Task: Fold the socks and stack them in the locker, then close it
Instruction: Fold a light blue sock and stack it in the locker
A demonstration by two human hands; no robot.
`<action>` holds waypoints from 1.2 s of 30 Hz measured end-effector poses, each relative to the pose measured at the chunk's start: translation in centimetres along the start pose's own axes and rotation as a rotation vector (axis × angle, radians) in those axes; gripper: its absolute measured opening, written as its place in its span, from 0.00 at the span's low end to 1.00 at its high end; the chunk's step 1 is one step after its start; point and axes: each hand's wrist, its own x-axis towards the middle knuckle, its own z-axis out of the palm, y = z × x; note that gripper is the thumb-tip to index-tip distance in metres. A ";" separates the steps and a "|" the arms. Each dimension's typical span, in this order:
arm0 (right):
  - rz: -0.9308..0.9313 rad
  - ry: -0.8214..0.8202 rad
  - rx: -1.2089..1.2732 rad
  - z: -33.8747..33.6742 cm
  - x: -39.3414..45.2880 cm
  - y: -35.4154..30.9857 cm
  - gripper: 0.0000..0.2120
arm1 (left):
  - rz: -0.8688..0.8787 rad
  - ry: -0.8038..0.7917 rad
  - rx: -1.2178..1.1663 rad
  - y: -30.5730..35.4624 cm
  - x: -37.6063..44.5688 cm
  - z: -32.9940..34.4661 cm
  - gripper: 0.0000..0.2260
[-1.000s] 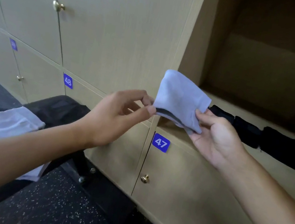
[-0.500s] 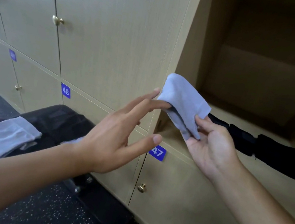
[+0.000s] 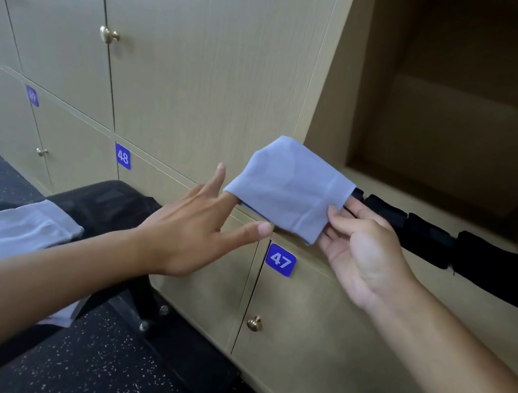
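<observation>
Right hand (image 3: 366, 250) is pinching the blue sock (image 3: 290, 188) at three o'clock; left hand (image 3: 196, 230), fingers spread, is touching its nine o'clock edge.

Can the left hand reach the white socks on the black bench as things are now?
Probably yes. The left hand is open, only its fingers touching the light blue sock that the right hand pinches. The white socks lie uncovered on the black bench beside the left forearm.

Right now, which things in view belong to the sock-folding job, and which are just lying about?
Part of the job:
- light blue sock, pinched by the right hand, left hand open beside it
- black socks in the open locker
- white socks waiting on the bench

Just there:
- black bench
- closed locker 47
- closed locker 48
</observation>
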 end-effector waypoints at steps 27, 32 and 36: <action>0.009 0.058 -0.237 -0.5 -0.3 1.2 0.16 | 0.019 0.199 -0.846 -0.2 0.8 0.7 0.11; -0.056 0.134 -0.436 -0.9 0.0 1.5 0.17 | 0.019 0.179 -0.739 0.1 0.8 1.4 0.14; -0.100 0.102 -0.585 -0.9 -0.2 1.4 0.13 | -0.016 0.144 -0.698 0.5 0.9 1.9 0.23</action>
